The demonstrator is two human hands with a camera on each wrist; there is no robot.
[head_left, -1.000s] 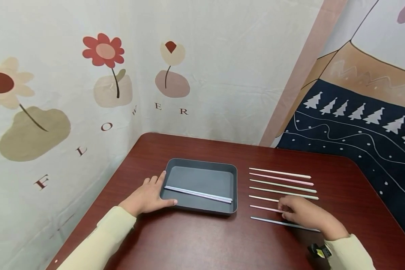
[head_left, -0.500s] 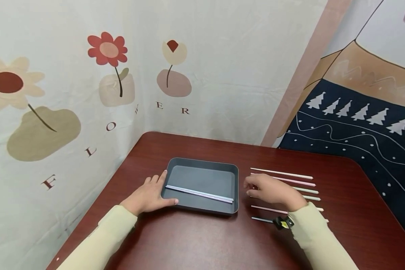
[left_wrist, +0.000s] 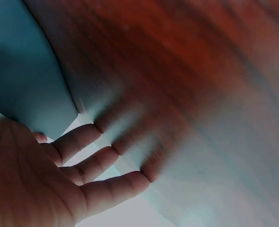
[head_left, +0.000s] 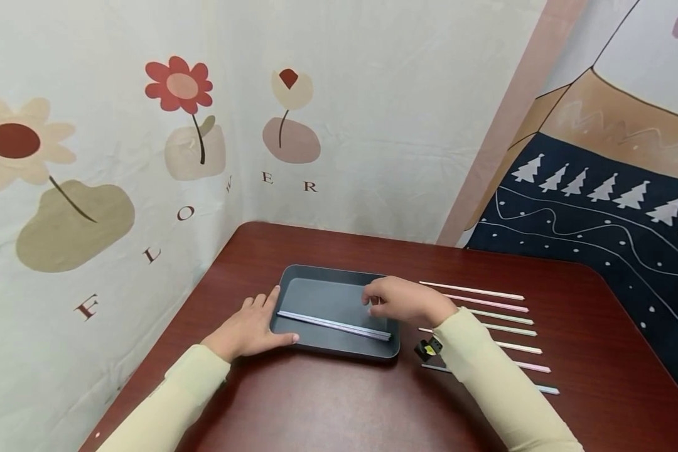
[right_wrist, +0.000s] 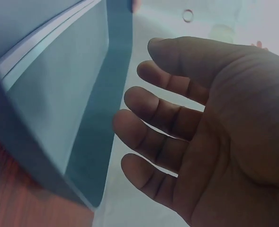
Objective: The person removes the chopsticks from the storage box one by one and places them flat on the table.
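Note:
In the head view, a shallow dark grey baking tray (head_left: 339,271) lies on the table with a pair of pale lilac chopsticks (head_left: 333,325) inside, slanting across its front half. My left hand (head_left: 247,329) rests against the tray's left edge, fingers and thumb spread; the left wrist view shows its fingers extended beside the tray (left_wrist: 30,71). Above the tray's right part hovers my right hand (head_left: 403,298). In the right wrist view its fingers (right_wrist: 144,101) are loosely bent, with nothing between them and the thumb. Several chopsticks (head_left: 486,290) lie right of the tray, partly hidden by my right forearm.
The loose chopsticks form near-parallel rows, white, pink, green and bluish. A small black device (head_left: 429,349) sits on my right wrist. The reddish-brown table (head_left: 328,408) meets printed fabric (head_left: 373,157) at the back and left.
My right hand has moved left from above the lower loose chopsticks, past the upper ones, to over the tray. The left hand and the pair of chopsticks have stayed in place.

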